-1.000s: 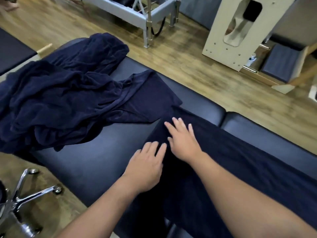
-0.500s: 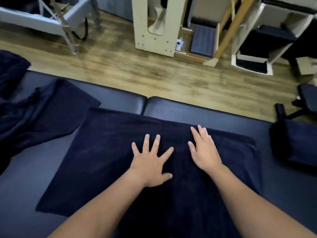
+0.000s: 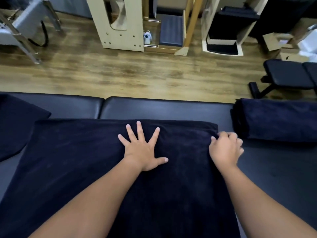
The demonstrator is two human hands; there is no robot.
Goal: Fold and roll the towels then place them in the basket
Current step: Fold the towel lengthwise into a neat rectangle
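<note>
A dark navy towel (image 3: 85, 169) lies spread flat across the padded worktop (image 3: 154, 107), its far edge running parallel to the worktop's far edge and its near part passing out of view below. The left hand (image 3: 140, 152) rests palm down on the towel's middle, fingers (image 3: 139, 127) straight and splayed, holding nothing. The right hand (image 3: 226, 148) sits at the towel's far right corner with its fingers curled onto the cloth there; it appears to pinch the edge, though the grip itself is partly hidden. An already rolled towel (image 3: 277, 122) lies toward the worktop's right end, just beside that corner but apart from it. More loose towel (image 3: 18, 121) lies at the left end. No basket is in view.

Judgement: the step in hand is starting the fold or roll from the right end. To do it well, the flat left palm should pin the cloth so it does not slide, while the right hand lifts the whole short edge evenly, keeping edges aligned. Risk: a skewed edge gives a lopsided roll.
</note>
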